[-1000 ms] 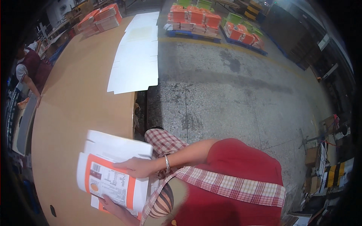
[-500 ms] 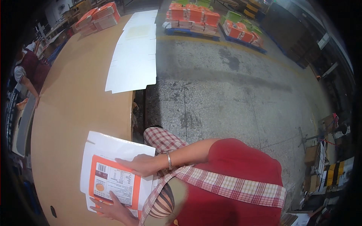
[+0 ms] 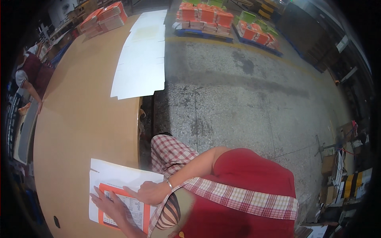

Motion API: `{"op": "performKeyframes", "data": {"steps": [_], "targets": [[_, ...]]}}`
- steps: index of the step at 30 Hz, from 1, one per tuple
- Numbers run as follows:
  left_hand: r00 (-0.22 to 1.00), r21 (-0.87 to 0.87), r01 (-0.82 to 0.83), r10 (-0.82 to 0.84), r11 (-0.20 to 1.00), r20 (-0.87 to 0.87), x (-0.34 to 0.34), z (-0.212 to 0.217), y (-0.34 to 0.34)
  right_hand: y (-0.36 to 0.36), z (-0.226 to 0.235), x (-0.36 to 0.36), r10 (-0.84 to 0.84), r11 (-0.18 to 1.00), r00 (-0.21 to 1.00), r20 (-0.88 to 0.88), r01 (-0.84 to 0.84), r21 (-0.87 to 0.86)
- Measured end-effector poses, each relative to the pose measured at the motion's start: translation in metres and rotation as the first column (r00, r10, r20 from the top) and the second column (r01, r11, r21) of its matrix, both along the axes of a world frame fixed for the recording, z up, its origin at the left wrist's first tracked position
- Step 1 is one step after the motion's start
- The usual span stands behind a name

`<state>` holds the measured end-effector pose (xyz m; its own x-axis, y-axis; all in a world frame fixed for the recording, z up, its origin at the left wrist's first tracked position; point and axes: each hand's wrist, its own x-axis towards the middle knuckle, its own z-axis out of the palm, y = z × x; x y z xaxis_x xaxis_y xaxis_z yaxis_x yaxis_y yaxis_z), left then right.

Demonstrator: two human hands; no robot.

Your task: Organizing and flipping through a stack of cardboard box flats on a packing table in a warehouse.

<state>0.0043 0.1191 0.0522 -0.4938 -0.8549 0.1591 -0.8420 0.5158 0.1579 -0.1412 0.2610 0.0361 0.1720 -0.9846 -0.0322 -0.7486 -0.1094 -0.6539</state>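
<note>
A white die-cut cardboard sheet lies at the table's near end. On it is an orange-edged printed panel with small text; whether the two are one piece I cannot tell. My left hand rests flat on the panel with fingers spread, covering much of its left part. Beside it, my right hand, with a bracelet at the wrist, touches the panel's far edge. Its index finger is stretched out and the other fingers are partly bent. Neither hand grips anything visible.
More white die-cut sheets lie along the right edge of the brown table. Orange packages are stacked at its far end. Loaded blue pallets stand on the floor beyond. At far left, another person touches the table.
The sheet and its orange panel have shifted toward me. My left hand has slid farther up the panel, and my right hand has come down with the far edge.
</note>
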Motion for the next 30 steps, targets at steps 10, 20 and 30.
{"op": "performKeyframes", "data": {"steps": [10, 20, 30], "targets": [[0.989, -0.107, -0.067, 0.051, 0.992, -0.141, -0.001, -0.061, -0.017, -0.009, 0.025, -0.020, 0.047, 0.999, 0.993, 0.111, -0.048, 0.008], [0.972, -0.218, -0.045, -0.008, 0.975, -0.235, -0.002, -0.061, -0.017, 0.072, 0.187, -0.074, 0.581, -0.040, 0.792, 0.187, 0.257, -0.966], [0.985, -0.091, -0.066, 0.051, 0.994, -0.163, -0.002, -0.051, -0.015, 0.105, 0.268, -0.064, 0.505, -0.433, 0.862, -0.035, 0.218, -0.875]]}}
